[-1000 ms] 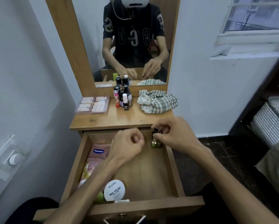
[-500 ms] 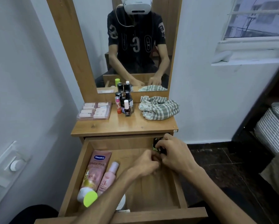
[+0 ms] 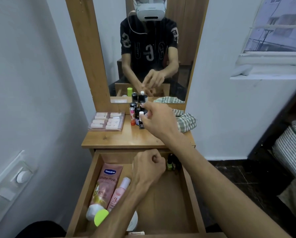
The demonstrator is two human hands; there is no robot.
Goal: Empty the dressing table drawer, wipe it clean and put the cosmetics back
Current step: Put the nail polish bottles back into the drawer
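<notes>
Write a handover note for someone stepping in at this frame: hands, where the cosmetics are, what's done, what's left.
Left hand: fist in the open drawer, apparently empty.
Right hand: reaching the bottle cluster on the tabletop; grip unclear.
Done: Vaseline tube, pink bottle and small bottles are in the drawer.
Left: move the cluster and clear box in. Checked cloth lies on top.

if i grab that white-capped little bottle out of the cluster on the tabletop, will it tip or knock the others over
Probably tippy: the white-capped bottle looks narrow and stands upright. It sits tight among the other small bottles, so a sideways pull may topple neighbours; lifting straight up seems safer. It looks small enough to be light, and the right hand reaches for it with fingertips only.
</notes>
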